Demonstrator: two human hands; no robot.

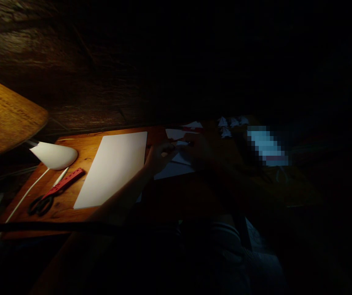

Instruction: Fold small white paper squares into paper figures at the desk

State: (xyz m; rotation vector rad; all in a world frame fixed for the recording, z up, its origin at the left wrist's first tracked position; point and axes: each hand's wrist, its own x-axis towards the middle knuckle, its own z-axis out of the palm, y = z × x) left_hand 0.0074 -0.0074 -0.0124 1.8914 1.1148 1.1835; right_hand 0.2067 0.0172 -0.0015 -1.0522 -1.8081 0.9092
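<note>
In the dim middle of the table, my left hand has its fingers curled at the left edge of a partly folded sheet of white paper. From the other side my right hand, mostly in shadow, grips the upper part of the same paper. Creases and a pointed flap show on it between the hands, though the fingertips are hard to make out. Just left of my left hand lies a stack of plain white paper. Behind both hands is another white paper piece with a red object on it.
A lamp with a yellow shade and white base lights the left side. Scissors with black handles and a red sheath lie near its cord. Small folded paper shapes stand at the back right, near a glowing, pixelated screen.
</note>
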